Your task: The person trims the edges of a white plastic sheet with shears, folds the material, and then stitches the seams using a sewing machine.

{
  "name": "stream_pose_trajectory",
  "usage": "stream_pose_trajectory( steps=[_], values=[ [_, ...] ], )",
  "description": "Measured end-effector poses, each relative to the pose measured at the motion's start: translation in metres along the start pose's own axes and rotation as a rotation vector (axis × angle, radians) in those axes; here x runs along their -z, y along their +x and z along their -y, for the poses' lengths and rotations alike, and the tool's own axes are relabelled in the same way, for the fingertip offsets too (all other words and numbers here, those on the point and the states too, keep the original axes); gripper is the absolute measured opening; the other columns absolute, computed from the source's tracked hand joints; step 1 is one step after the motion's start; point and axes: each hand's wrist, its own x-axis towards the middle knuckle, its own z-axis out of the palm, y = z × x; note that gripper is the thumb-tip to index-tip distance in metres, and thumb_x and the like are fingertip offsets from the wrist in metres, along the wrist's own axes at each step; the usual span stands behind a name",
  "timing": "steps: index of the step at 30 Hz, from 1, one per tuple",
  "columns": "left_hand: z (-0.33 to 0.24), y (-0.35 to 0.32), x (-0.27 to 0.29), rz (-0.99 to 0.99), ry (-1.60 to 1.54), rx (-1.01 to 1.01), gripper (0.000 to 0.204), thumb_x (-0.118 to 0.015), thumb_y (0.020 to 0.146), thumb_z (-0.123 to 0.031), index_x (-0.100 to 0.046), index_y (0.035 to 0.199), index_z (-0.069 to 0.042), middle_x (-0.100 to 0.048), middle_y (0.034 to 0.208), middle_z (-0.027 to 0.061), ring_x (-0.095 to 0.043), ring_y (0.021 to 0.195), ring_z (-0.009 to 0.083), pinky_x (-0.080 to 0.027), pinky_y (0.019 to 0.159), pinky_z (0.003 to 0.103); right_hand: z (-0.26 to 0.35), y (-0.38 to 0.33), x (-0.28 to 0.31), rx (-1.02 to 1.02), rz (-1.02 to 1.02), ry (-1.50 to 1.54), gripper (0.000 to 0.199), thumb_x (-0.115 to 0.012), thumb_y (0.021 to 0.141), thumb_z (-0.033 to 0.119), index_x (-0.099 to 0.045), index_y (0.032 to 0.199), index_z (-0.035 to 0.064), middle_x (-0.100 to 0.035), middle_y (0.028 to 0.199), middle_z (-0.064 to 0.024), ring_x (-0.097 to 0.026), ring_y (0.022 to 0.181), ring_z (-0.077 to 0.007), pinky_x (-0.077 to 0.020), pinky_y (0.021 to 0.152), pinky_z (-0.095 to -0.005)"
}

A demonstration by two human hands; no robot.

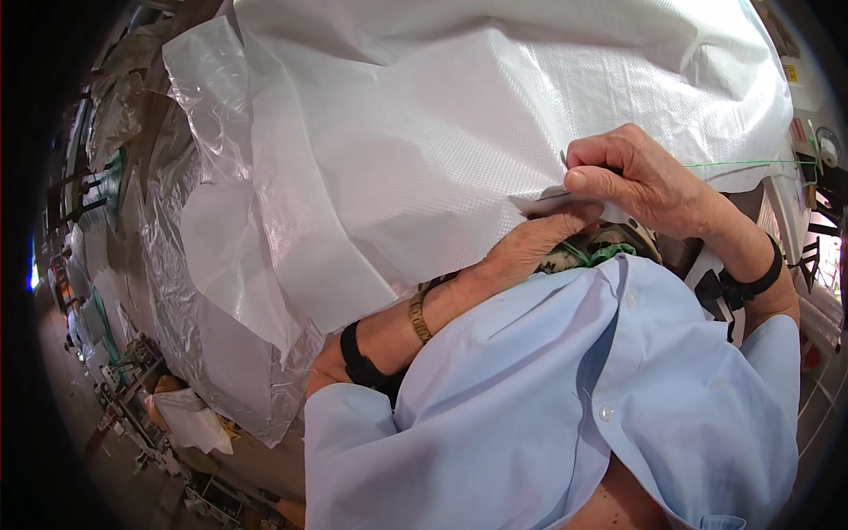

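Note:
A large white woven plastic sheet point(424, 132) spreads in front of me and drops toward my lap. My left hand point(552, 231) is closed on its near edge, close to my waist. Just above it, my right hand point(636, 172) is curled shut with thumb and forefinger near each other. A small dark object shows within its grip, but its kind is hidden. A greyish, pointed fold or flap point(539, 201) sticks out between the two hands. From behind my right hand, a thin green thread point(742, 163) runs off to the right.
Clear crinkled plastic film point(168, 265) hangs at the left beside the white sheet. Green strands point(609, 252) lie at my waist over a patterned cloth. Machine parts point(826, 146) stand at the right edge. Tools and clutter point(132, 380) line the lower left.

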Motion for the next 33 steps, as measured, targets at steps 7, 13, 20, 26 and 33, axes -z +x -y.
stream_pose_trajectory(
  steps=[7, 13, 20, 26, 33],
  values=[
    [0.004, 0.006, -0.001, 0.043, 0.032, 0.026, 0.023, -0.051, 0.102, -0.019, -0.057, 0.117, -0.003, -0.057, 0.106, 0.0040, -0.056, 0.096, 0.0092, -0.050, 0.085, 0.022, -0.002, -0.001, -0.004, 0.014, -0.048, 0.054, 0.056, -0.053, 0.097, 0.049, -0.044, 0.067, 0.0024, -0.033, 0.058, -0.0028, -0.032, 0.058, -0.0138, -0.0314, 0.052, -0.0310],
    [0.001, 0.005, -0.005, -0.016, -0.007, 0.020, 0.024, -0.062, 0.096, -0.022, -0.060, 0.111, -0.003, -0.063, 0.100, 0.0075, -0.062, 0.094, 0.0135, -0.054, 0.080, 0.022, -0.004, 0.002, 0.008, 0.022, 0.039, 0.099, 0.050, -0.055, 0.098, 0.043, -0.060, 0.070, 0.0021, -0.052, 0.059, 0.0008, -0.045, 0.059, -0.0079, -0.0394, 0.055, -0.0265],
    [-0.004, -0.004, -0.001, 0.061, -0.018, 0.030, 0.031, -0.065, 0.094, -0.022, -0.061, 0.115, 0.000, -0.064, 0.106, 0.0104, -0.064, 0.092, 0.0132, -0.055, 0.080, 0.022, -0.009, 0.001, 0.009, -0.004, 0.129, 0.216, 0.036, -0.072, 0.087, 0.032, -0.056, 0.073, 0.0037, -0.052, 0.066, 0.0049, -0.043, 0.065, -0.0059, -0.0364, 0.059, -0.0236],
    [-0.006, -0.027, 0.007, -0.085, 0.424, -0.241, 0.028, -0.064, 0.095, -0.023, -0.065, 0.113, -0.001, -0.066, 0.100, 0.0050, -0.062, 0.087, 0.0087, -0.052, 0.075, 0.022, -0.007, -0.002, 0.008, -0.032, 0.112, 0.253, 0.027, -0.071, 0.087, 0.022, -0.056, 0.076, 0.0031, -0.052, 0.067, 0.0051, -0.042, 0.066, -0.0053, -0.0364, 0.060, -0.0228],
    [0.004, -0.021, 0.014, -0.221, 0.427, -0.563, 0.026, -0.068, 0.092, -0.021, -0.067, 0.111, -0.003, -0.068, 0.098, 0.0047, -0.063, 0.085, 0.0087, -0.053, 0.074, 0.022, -0.004, -0.002, 0.008, -0.042, 0.111, 0.141, 0.023, -0.068, 0.088, 0.018, -0.054, 0.079, 0.0019, -0.051, 0.067, 0.0030, -0.040, 0.066, -0.0065, -0.0357, 0.060, -0.0239]
  ],
)
